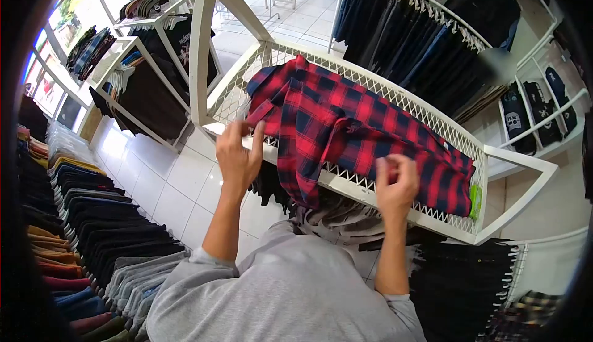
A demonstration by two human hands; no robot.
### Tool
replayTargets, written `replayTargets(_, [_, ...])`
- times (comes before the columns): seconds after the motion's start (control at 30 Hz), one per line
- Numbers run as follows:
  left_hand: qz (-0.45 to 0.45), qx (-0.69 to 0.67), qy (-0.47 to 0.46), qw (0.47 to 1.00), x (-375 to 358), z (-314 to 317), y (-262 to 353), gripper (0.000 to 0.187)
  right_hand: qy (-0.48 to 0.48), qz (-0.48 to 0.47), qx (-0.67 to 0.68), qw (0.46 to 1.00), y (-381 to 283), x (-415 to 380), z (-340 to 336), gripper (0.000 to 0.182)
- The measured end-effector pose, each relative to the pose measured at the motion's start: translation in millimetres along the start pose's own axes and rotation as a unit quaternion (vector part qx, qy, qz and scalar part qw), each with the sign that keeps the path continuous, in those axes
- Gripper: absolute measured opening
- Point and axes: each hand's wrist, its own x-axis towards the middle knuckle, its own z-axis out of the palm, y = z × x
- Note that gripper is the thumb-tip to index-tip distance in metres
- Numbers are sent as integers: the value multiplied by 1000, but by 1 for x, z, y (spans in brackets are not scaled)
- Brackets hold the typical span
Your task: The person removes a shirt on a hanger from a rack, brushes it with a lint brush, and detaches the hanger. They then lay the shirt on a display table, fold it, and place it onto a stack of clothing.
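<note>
A red and navy plaid shirt [364, 110] lies lengthwise on a white metal mesh rack [349, 184], with one sleeve [301, 138] folded across it and hanging over the near edge. My left hand [238, 157] is at the rack's near left edge, beside the shirt; its thumb and fingers are apart. Over the shirt's near edge, further right, is my right hand [397, 187]. Its fingers are curled, with a gap to the thumb, and I see no cloth pinched there. A bright green item [475, 201] sits at the rack's right end.
Dark trousers [401, 45] hang on a rail beyond the rack. A long row of hung clothes [105, 218] runs along my left. Display stands with folded shirts [89, 52] are at the far left. White frame posts [201, 45] rise at the rack's ends.
</note>
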Motion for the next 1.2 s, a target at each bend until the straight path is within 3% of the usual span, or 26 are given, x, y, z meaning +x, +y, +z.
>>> replayTargets(0.07, [-115,10,-159,981,-27,-20,8,41,-67,-52,54,995,-17,-25,25,23])
replayTargets(0.13, [-144,38,-276,950,-49,-27,11,47,-127,-38,51,990,-36,-38,43,30])
replayTargets(0.17, [-145,-14,-273,951,-65,-19,4,52,-131,-61,41,989,-39,-43,52,32])
replayTargets(0.2, [-78,-69,-218,970,-90,5,-23,51,-135,-87,32,987,-41,-45,59,35])
replayTargets(0.27, [-26,-191,-245,950,-113,34,-43,48,-141,-108,26,984,-38,-49,67,39])
replayTargets(0.33, [-118,-244,-390,880,-116,30,-36,45,-144,-128,17,981,-42,-53,64,43])
replayTargets(0.37, [-82,-242,-408,876,-120,26,-29,35,-137,-110,50,983,-46,-55,57,47])
replayTargets(0.4, [-167,-313,-434,828,-118,17,-8,35,-133,-89,82,984,-49,-62,48,52])
replayTargets(0.5, [-214,-363,-459,782,-116,5,38,35,-153,-68,162,973,-38,-80,12,60])
replayTargets(0.53, [-205,-475,-413,749,-119,8,51,35,-146,-103,162,970,-30,-84,-3,64])
replayTargets(0.57, [-193,-579,-361,705,-120,10,62,35,-177,-58,192,964,-24,-91,-18,66])
replayTargets(0.63, [-206,-602,-363,681,-111,11,86,35,-220,38,226,948,-7,-106,-45,72])
replayTargets(0.67, [-219,-626,-358,657,-108,15,97,36,-238,98,288,922,-3,-111,-61,66])
replayTargets(0.73, [-193,-642,-346,657,-110,29,110,36,-253,162,379,876,23,-127,-76,55])
replayTargets(0.77, [-194,-645,-340,656,-109,30,120,36,-217,175,415,866,21,-130,-84,43])
replayTargets(0.8, [-196,-649,-333,656,-106,29,129,36,-209,175,415,868,23,-132,-89,43])
replayTargets(0.83, [-236,-551,-402,692,-101,22,132,41,-154,213,474,840,26,-132,-93,40])
replayTargets(0.87, [-232,-550,-409,691,-99,20,132,41,-97,250,530,804,27,-131,-96,38])
replayTargets(0.93, [-148,-594,-404,680,-93,20,127,43,-16,213,462,861,15,-110,-105,36])
replayTargets(1.0, [41,-495,-313,810,-81,25,101,32,68,188,459,865,-4,-80,-119,46])
replayTargets(1.03, [81,-406,-223,883,-73,24,97,29,56,168,452,874,-6,-65,-130,46])
replayTargets(1.07, [184,-293,-101,933,-58,30,90,41,34,175,479,859,2,-51,-138,42])
replayTargets(1.1, [260,-177,-45,948,-40,32,86,54,14,184,519,835,-2,-34,-150,37])
replayTargets(1.13, [279,-121,-56,951,-23,41,75,65,11,173,530,830,25,-18,-152,34])
replayTargets(1.2, [311,-36,-61,948,7,62,57,75,-100,160,582,791,42,13,-169,35])
